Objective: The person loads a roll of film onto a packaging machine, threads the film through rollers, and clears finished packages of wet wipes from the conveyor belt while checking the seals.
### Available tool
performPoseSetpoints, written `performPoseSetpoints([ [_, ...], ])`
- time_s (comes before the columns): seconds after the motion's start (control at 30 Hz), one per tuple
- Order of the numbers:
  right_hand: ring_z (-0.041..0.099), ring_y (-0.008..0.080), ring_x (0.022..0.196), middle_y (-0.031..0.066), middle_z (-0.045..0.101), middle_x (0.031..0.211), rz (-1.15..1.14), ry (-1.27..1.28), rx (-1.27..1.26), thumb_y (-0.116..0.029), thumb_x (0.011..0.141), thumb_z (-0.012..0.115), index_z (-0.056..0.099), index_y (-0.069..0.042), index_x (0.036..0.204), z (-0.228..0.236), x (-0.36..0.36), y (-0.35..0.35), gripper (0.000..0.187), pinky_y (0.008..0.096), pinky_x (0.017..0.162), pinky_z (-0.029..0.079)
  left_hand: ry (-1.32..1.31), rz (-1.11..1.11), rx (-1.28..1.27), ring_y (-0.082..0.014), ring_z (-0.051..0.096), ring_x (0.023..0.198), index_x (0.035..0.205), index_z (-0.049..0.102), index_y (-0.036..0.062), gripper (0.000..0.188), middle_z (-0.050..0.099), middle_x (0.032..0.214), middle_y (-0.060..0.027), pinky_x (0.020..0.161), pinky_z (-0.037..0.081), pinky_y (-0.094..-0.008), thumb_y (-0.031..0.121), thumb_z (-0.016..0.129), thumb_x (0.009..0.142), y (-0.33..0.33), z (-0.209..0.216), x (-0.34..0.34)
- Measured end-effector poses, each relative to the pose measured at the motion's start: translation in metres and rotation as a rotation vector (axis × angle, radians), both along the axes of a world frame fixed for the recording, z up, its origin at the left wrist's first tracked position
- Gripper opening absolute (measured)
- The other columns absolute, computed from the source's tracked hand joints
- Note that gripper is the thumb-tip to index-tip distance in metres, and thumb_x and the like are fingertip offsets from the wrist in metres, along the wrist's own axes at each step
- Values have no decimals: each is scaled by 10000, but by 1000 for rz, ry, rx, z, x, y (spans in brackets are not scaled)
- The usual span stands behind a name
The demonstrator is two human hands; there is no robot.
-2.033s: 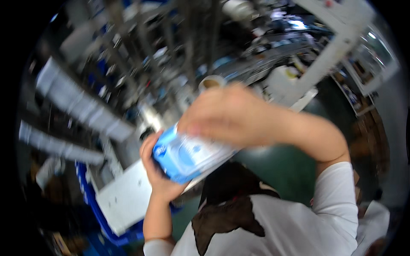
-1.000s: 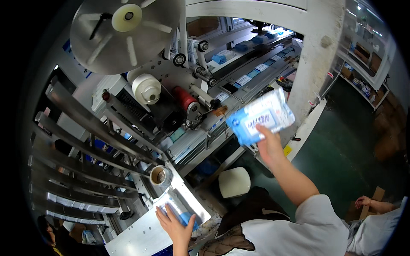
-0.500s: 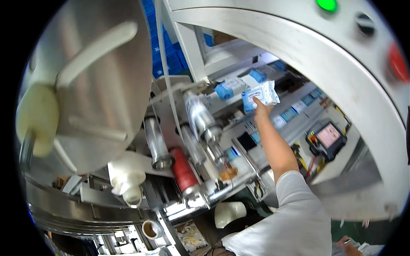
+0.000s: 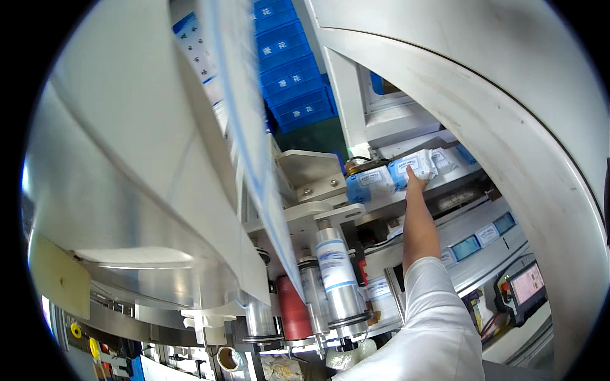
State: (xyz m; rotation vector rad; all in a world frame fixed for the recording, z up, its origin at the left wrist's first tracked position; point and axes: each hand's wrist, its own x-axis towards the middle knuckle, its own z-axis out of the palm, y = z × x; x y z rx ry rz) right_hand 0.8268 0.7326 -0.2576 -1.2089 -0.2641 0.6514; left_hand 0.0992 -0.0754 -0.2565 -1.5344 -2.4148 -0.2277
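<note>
My right hand (image 4: 416, 180) reaches out over the machine, its thumb pressed on the face of a blue and white soft pack of wipes (image 4: 410, 166); its other fingers are hidden. The pack lies in a row on a metal rail (image 4: 438, 184). Against its left side sits another pack of wipes (image 4: 370, 185), blue with a white label. On its right a third, crinkled white pack (image 4: 443, 161) lies close by. My left hand does not show.
A strip of clear film with blue edges (image 4: 236, 108) runs down past metal rollers (image 4: 337, 267) and a red roller (image 4: 293, 308). Blue crates (image 4: 289, 82) are stacked behind. A white curved frame (image 4: 470, 82) arches over my arm; a touchscreen panel (image 4: 528, 284) stands at right.
My right hand has brought the held pack down from above the conveyor into the row of packs. The view has swung, showing more crates and film.
</note>
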Motion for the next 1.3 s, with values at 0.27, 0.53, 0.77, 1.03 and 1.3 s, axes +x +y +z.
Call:
performPoseSetpoints([
  [0.27,561,316,663,181,552,865,753,108,-352,-205,894,471,493,-48,1128,-38,-33,5,282,450,524,495,-510,62,234,-446,274,1248,1311,308,-66,1027,340,1293,-284,1026,268,-557,468,819,597,37,57,49],
  [0.53,523,104,697,50,601,846,-24,-124,587,-115,939,501,563,-22,1039,143,-97,-197,149,244,630,440,-481,-38,111,-362,357,1165,1330,279,-28,1097,309,1225,-200,1022,289,-464,310,826,441,32,97,40],
  [0.77,562,163,751,113,571,882,352,-645,837,-94,917,506,513,-21,957,185,-337,-528,84,280,623,462,-572,-400,36,-392,300,1227,1362,238,-22,1116,261,1301,-230,1035,269,-464,307,860,495,48,99,6],
  [1.03,447,315,1189,151,501,1248,1418,-1314,743,-189,756,704,547,-41,1198,121,-514,-660,491,402,983,388,-643,-707,43,-394,318,1212,1355,285,11,1003,298,1343,-228,1026,281,-461,250,837,552,48,98,-25],
  [1.3,484,310,1156,127,555,1221,1291,-1351,367,-139,735,713,577,-23,1165,125,-502,-670,465,407,978,384,-800,-834,66,-376,375,1166,1344,318,22,962,377,1315,-209,993,344,-440,185,825,543,61,100,-42],
])
